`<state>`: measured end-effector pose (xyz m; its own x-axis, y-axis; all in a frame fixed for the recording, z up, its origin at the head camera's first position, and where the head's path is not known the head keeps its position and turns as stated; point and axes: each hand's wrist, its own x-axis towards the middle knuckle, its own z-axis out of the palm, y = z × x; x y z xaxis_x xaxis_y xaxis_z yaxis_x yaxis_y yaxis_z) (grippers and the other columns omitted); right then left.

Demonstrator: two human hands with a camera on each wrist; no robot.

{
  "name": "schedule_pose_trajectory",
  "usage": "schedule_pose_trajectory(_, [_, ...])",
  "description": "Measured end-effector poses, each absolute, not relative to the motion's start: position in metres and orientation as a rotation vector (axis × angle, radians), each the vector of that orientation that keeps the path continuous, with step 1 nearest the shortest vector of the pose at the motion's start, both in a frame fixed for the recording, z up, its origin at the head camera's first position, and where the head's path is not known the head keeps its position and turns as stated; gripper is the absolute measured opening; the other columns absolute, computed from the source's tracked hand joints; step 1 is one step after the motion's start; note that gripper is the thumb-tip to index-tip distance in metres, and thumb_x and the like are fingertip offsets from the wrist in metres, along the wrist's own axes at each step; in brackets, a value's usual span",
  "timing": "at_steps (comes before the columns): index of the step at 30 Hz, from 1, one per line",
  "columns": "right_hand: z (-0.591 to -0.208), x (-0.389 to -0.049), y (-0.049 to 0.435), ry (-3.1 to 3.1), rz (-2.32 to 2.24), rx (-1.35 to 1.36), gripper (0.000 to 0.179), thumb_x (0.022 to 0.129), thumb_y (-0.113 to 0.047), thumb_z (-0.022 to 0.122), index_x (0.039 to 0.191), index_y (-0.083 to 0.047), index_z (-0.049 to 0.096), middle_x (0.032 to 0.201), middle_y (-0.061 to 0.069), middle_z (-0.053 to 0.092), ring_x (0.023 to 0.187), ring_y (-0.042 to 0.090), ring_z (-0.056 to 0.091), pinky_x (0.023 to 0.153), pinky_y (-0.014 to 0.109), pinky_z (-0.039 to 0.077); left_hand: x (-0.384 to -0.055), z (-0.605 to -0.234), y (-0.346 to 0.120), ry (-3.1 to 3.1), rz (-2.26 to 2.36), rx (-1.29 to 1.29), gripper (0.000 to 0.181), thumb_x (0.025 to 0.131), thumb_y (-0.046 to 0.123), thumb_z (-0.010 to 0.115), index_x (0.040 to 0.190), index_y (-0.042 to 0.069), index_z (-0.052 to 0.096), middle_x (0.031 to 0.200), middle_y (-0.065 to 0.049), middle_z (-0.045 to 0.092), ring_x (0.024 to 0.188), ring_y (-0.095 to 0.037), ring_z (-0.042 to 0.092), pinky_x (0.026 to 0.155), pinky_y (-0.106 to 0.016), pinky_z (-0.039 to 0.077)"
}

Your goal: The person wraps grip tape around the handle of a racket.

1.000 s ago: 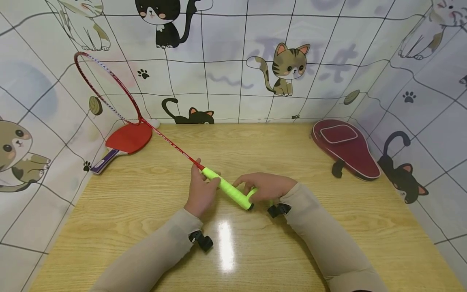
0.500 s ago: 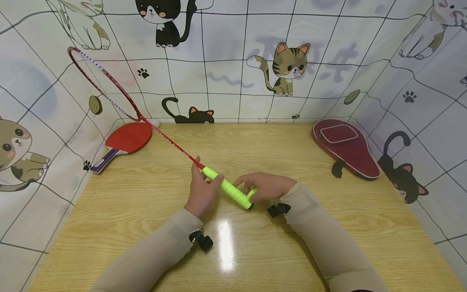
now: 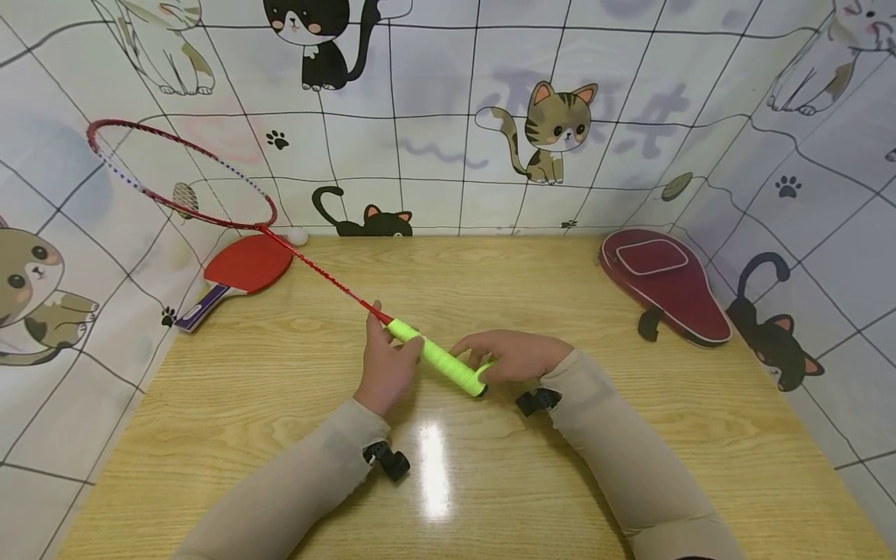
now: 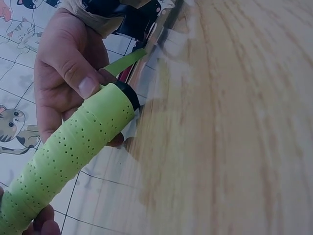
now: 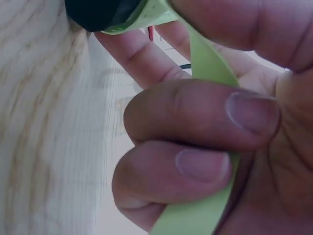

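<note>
My left hand holds a red badminton racket by the upper end of its handle, thumb on the near side. The racket slants up to the far left, its head raised in front of the wall. Bright green perforated overgrip tape is wound along the handle down to the black butt cap. At that butt end is my right hand, its fingers curled round the loose tail of the tape. In the right wrist view, two bent fingers press the strip against the palm.
A red table tennis bat lies at the back left of the wooden table, with a white ball beside it. At the back right is a dark red bat case. Cat-patterned walls enclose three sides.
The racket has rolled about its long axis, so its head now shows a wider face and sits farther left. Both hands stay almost in the same place.
</note>
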<state>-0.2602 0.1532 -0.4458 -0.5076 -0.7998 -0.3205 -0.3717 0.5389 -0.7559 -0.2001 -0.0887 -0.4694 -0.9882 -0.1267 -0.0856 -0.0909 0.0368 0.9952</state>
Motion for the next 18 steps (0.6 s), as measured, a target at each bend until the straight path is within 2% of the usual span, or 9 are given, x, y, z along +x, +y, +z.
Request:
schedule_pose_trajectory(4, [-0.4486, -0.2603, 0.152, 2.125, -0.817, -0.953, 0.058, 0.094, -0.007, 0.067, 0.15, -0.018, 0.056, 0.118, 0.0, 0.072, 0.114, 0.016, 0.066, 0.109, 0.053, 0.047, -0.2009, -0.4696, -0.089, -2.24, -2.169, 0.246, 0.1, 0.092, 0.002, 0.061, 0.17, 0.022, 0.001, 0.132, -0.022, 0.06, 0.102, -0.03, 0.07, 0.08, -0.033, 0.058])
schedule_pose_trajectory(12, [-0.4438, -0.2593, 0.1513, 2.142, -0.82, -0.935, 0.057, 0.091, -0.008, 0.069, 0.146, -0.02, 0.058, 0.114, -0.002, 0.072, 0.11, 0.015, 0.065, 0.108, 0.053, 0.048, -0.1991, -0.47, -0.09, -2.309, -2.131, 0.195, 0.101, 0.1, 0.016, 0.07, 0.169, 0.024, -0.003, 0.142, -0.027, 0.053, 0.091, -0.026, 0.071, 0.077, -0.03, 0.058])
schedule_pose_trajectory(18, [-0.4443, -0.2598, 0.1522, 2.144, -0.827, -0.929, 0.056, 0.092, -0.006, 0.067, 0.146, -0.019, 0.059, 0.113, 0.0, 0.072, 0.11, 0.015, 0.066, 0.107, 0.051, 0.049, -0.2013, -0.4708, -0.0895, -2.296, -2.132, 0.208, 0.099, 0.098, 0.009, 0.066, 0.169, 0.024, -0.002, 0.145, -0.028, 0.05, 0.093, -0.027, 0.07, 0.079, -0.029, 0.057])
